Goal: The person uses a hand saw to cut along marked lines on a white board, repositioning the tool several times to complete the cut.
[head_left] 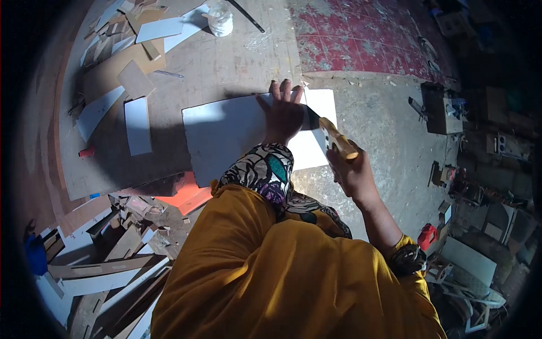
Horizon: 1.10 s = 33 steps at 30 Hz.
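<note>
A white board (223,133) lies flat on the worktable and sticks out past its edge. My left hand (284,117) presses on the board with fingers spread, their tips at its far edge. In my right hand (357,174) is the wooden handle of a handsaw (336,139), gripped by closed fingers at the board's right part. The saw's dark blade runs from the handle toward my left hand, and part of it is hidden there.
Offcuts (135,79) are piled at the table's far left, with a narrow white piece (138,125) nearer. A white jar (220,22) and a pen (169,73) lie beyond the board. Scrap wood (113,265) covers the floor at lower left. A red object (427,236) is at right.
</note>
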### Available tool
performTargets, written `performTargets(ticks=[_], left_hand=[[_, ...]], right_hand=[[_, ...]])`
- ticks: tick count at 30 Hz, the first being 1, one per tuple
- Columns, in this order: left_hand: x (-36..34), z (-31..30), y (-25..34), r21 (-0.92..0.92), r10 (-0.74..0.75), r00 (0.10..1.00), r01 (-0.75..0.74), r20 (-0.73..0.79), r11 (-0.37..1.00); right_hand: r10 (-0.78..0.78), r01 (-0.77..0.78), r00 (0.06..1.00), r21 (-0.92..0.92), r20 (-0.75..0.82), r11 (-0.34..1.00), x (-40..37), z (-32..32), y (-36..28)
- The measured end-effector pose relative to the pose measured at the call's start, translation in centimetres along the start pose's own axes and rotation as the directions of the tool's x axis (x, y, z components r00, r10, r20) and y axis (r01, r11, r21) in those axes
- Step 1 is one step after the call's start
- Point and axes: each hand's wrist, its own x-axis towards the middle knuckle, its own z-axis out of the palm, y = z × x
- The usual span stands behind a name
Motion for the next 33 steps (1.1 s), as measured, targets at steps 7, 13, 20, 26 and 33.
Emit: performTargets(ticks=[7,13,20,26,33], left_hand=[[0.1,0.1,-0.1,-0.050,0.008,1.000,-0.008,-0.004,0.999],[0.0,0.6,0.0,-0.065,-0.010,0.999,0.006,-0.053,0.998],[-0.2,0.1,0.1,-0.051,-0.003,0.997,0.007,0.079,0.999],[0.1,0.0,0.0,-0.094,-0.023,0.996,0.031,0.090,0.995],[0.2,-0.7,0.1,-0.119,-0.065,0.987,0.082,0.144,0.989]], right_hand=[[0.022,-0.027,0.999,0.106,0.048,0.994,0.1,-0.7,0.2],[-0.044,0.044,0.999,-0.043,-0.006,0.998,1.3,0.9,2.4],[0.025,-0.025,1.000,0.089,0.001,0.996,-1.2,-0.9,1.2],[0.055,-0.055,0.998,0.041,0.011,0.998,0.8,-1.0,0.5],[-0.072,0.067,0.996,-0.097,-0.049,0.993,6.8,3.9,4.7]])
